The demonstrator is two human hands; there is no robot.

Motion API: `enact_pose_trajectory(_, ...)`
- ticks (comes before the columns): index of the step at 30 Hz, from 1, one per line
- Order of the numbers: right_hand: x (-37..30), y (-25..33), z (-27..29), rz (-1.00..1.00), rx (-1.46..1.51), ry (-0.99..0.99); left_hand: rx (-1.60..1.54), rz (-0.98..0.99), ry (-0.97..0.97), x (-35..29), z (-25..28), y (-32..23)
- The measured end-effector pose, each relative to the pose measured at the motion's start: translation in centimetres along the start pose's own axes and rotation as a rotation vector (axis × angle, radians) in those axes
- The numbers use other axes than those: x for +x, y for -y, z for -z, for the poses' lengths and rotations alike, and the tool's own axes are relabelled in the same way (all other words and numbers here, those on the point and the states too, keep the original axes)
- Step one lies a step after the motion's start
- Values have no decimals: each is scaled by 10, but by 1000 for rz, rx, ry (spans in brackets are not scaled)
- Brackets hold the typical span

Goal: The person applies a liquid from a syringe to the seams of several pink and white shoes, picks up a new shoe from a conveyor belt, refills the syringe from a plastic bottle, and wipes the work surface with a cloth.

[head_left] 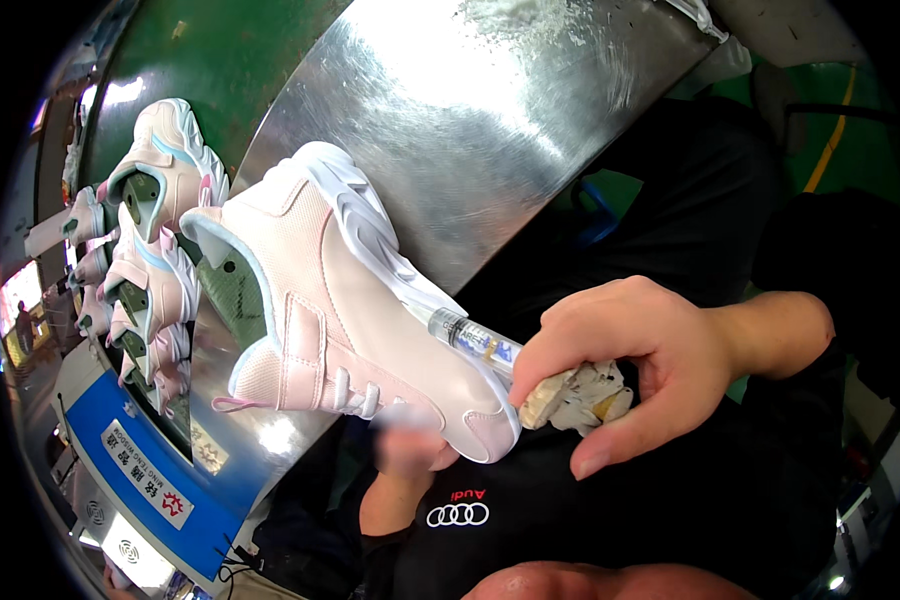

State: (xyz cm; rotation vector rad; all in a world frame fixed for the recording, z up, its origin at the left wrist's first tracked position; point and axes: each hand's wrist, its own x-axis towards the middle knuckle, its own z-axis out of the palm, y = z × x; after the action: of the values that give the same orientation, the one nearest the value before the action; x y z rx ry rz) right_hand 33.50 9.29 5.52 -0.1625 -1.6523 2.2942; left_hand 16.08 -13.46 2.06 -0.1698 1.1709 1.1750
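A pale pink sneaker (370, 270) with a chunky white sole lies on its side in front of me, toe toward me. My left hand (412, 455), partly blurred, is closed at the toe end, its fingers partly hidden by the shoe. My right hand (660, 345) is curled around a clear, syringe-like tube (475, 338) with dark markings. Its narrow end meets the edge where the sole joins the upper. Between the thumb and fingers of that same hand sits a crumbly grey-beige lump (580, 397).
Beneath the shoe spreads a shiny metal work surface (450, 150), with whitish residue (530, 20) at its far edge. Several similar sneakers (150, 270) stand in a row on the green surface at left. A blue-sided machine panel (150, 480) is at lower left.
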Motion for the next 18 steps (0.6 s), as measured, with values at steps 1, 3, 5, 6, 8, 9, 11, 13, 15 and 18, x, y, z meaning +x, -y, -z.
enact_pose_trajectory(1, -1, 2, 0, 1, -4, 2, 8, -6, 2, 4, 1, 2)
enact_pose_trajectory(3, -3, 7, 0, 13, -13, 9, -233, -5, 253, 17, 11, 12)
enact_pose_trajectory(5, -6, 8, -2, 35, -34, 2, -421, -16, 428, 23, 8, 13)
enact_pose_trajectory(6, -7, 9, -2, 44, -46, -3, -513, -7, 518, 25, 5, 13)
enact_pose_trajectory(8, -9, 13, -2, 38, -61, 0, -375, -24, 374, 21, -9, 6)
enact_pose_trajectory(9, -10, 16, -1, 33, -67, 3, -305, -33, 301, 19, -14, 3)
enact_pose_trajectory(11, -13, 20, -2, 21, -108, 1, -204, -44, 195, 20, -14, 3)
enact_pose_trajectory(13, -17, 24, -2, 17, -127, -3, -164, -42, 149, 22, -9, 4)
enact_pose_trajectory(15, -20, 29, -3, 18, -145, 5, -205, -27, 222, 26, -6, 8)
enact_pose_trajectory(18, -24, 38, -3, 8, -189, 30, -284, 21, 401, 35, -5, 12)
